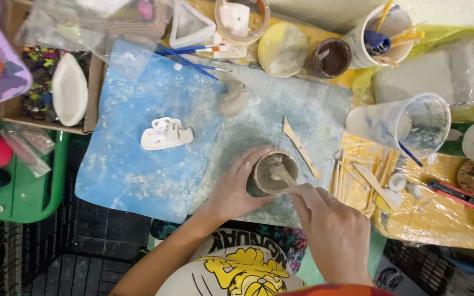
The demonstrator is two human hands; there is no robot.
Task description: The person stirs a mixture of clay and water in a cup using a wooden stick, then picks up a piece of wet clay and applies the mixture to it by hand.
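Observation:
My left hand (236,185) is wrapped around a small grey clay cup (274,173) that stands on the blue work mat (133,148). My right hand (330,230) grips a thin tool (282,174) whose tip reaches down inside the cup. A flat wooden modelling stick (301,147) lies on the mat just right of the cup. A lump of grey clay (233,97) sits further back on the mat. A small white clay figure (166,134) lies to the left.
A clear plastic cup (412,123) lies on its side at the right, above several wooden tools (368,181) on yellow plastic. Jars, a brush-filled cup (379,33), a round lid (282,49) and blue brushes (193,52) line the back. A white mould (69,87) sits left.

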